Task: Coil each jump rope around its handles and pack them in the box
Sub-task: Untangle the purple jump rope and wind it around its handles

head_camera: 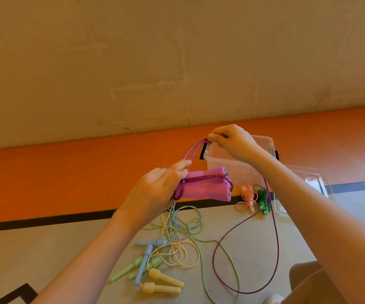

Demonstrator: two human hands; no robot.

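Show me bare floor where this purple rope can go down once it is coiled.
Free: grey floor left of the loose pastel ropes, below the black line; also inside the hanging purple rope loop. Crowded: around the pink bundle and green bundle beside the clear box.

Warm, even, soft light; sharp centre, wide-angle bending at edges.

My left hand is raised in front of me, fingers curled in a firm grip, forearm slanting up from lower left. My right hand sits higher, wrist bent, thumb and fingertips pinched together, bare forearm reaching in from the right.
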